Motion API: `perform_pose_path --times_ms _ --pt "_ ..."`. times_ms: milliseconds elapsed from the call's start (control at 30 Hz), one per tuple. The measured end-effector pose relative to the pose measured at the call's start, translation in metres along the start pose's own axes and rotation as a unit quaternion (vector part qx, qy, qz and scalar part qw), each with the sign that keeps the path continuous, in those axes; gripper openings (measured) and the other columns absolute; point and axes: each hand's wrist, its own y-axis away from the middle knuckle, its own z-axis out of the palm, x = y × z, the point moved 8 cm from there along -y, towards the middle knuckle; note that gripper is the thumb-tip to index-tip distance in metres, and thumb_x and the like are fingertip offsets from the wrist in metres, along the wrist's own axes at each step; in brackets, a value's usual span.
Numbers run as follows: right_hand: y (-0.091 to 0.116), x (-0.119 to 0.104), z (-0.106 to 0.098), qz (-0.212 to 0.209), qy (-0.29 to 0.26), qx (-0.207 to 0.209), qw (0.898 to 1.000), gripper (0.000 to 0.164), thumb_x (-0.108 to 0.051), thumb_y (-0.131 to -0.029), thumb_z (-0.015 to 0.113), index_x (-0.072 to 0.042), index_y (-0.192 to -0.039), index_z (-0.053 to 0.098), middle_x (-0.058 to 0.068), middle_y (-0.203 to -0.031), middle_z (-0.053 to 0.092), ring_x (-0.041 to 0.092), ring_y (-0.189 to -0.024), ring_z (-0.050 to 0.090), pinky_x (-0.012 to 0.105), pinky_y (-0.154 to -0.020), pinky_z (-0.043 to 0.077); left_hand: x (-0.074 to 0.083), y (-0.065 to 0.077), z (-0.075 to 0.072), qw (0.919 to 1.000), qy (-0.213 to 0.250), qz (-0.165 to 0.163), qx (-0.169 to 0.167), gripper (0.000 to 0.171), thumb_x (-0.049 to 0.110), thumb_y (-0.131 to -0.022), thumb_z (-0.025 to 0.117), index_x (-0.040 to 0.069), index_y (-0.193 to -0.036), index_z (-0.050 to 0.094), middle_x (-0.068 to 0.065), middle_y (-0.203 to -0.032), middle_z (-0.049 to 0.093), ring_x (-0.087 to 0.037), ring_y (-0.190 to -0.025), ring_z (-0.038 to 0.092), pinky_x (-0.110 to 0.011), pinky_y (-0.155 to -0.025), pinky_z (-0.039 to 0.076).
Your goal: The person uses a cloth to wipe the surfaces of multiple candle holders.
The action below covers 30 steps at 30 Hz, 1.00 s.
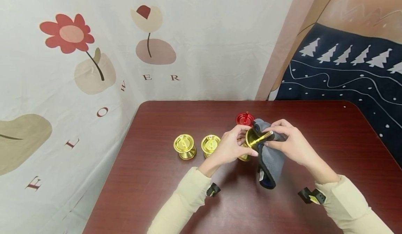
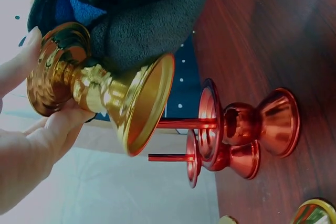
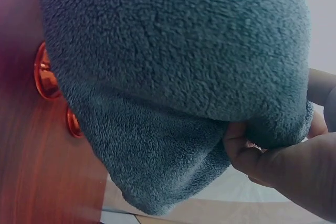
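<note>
My left hand holds a shiny gold candle holder by its dish, thumb and fingers around the rim. The holder is tilted in the air, its spike pointing up to the right in the head view and its flared foot toward the table in the left wrist view. My right hand grips a thick grey cloth beside the holder's dish and spike. Dark edging and a white label show on the cloth, with some blue on its inner side. In the right wrist view the cloth hides the holder.
Two gold candle holders stand to the left on the dark red-brown table. Two red candle holders stand upright behind the hands. A printed cloth backdrop hangs behind the table.
</note>
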Motion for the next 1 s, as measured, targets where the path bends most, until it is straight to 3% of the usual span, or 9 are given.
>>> perform_pose_path --times_ms 167,267,467,600,767,1000 --pt "-0.004 -0.001 -0.005 -0.020 0.004 -0.002 1.000 0.030 -0.003 -0.072 0.076 -0.003 -0.101 0.068 0.006 -0.096 0.051 0.021 -0.091 0.044 0.028 -0.065 0.047 0.002 -0.004 0.000 0.9988 0.040 -0.007 -0.027 0.060 0.002 -0.070 0.078 -0.004 -0.122 0.048 -0.015 -0.120 0.055 -0.021 -0.107 0.056 -0.018 -0.086 0.044" --pt "-0.006 -0.004 -0.006 -0.047 0.003 -0.003 0.999 0.029 -0.002 -0.071 0.076 -0.005 -0.099 0.069 0.004 -0.096 0.050 0.018 -0.090 0.043 0.024 -0.065 0.048 0.004 -0.005 -0.002 0.9980 0.058 -0.006 -0.025 0.058 -0.002 -0.070 0.076 -0.005 -0.121 0.048 -0.016 -0.119 0.055 -0.021 -0.106 0.057 -0.019 -0.086 0.044" --pt "-0.012 -0.014 -0.007 -0.127 0.001 -0.013 0.992 0.030 0.005 -0.065 0.078 -0.006 -0.092 0.070 0.000 -0.095 0.050 0.010 -0.089 0.043 0.021 -0.067 0.047 0.004 -0.006 -0.006 0.9997 0.014 -0.017 -0.013 0.069 0.005 -0.062 0.083 -0.003 -0.122 0.050 -0.013 -0.118 0.056 -0.018 -0.103 0.057 -0.019 -0.087 0.044" --pt "-0.014 -0.014 -0.006 -0.147 0.003 -0.024 0.989 0.033 0.009 -0.064 0.077 -0.006 -0.092 0.070 -0.001 -0.096 0.049 0.007 -0.090 0.043 0.021 -0.068 0.046 0.002 -0.006 -0.005 0.9994 0.014 -0.023 -0.020 0.069 0.005 -0.062 0.084 -0.002 -0.120 0.048 -0.012 -0.117 0.056 -0.017 -0.104 0.057 -0.020 -0.088 0.043" --pt "-0.015 -0.009 -0.003 -0.126 0.017 -0.029 0.991 0.031 0.007 -0.066 0.077 -0.007 -0.093 0.070 -0.001 -0.095 0.050 0.010 -0.089 0.044 0.022 -0.069 0.047 -0.002 -0.006 -0.002 0.9983 0.039 -0.039 -0.016 0.069 0.003 -0.061 0.084 -0.001 -0.119 0.046 -0.012 -0.114 0.058 -0.016 -0.103 0.057 -0.018 -0.087 0.043" --pt "-0.007 0.001 0.002 -0.019 0.017 0.008 1.000 0.030 -0.001 -0.072 0.075 -0.002 -0.101 0.068 0.005 -0.095 0.050 0.021 -0.090 0.046 0.028 -0.068 0.046 -0.005 -0.001 -0.004 0.9975 0.029 -0.029 0.056 0.067 0.003 -0.061 0.084 0.003 -0.118 0.047 -0.009 -0.112 0.060 -0.013 -0.103 0.057 -0.020 -0.090 0.043"
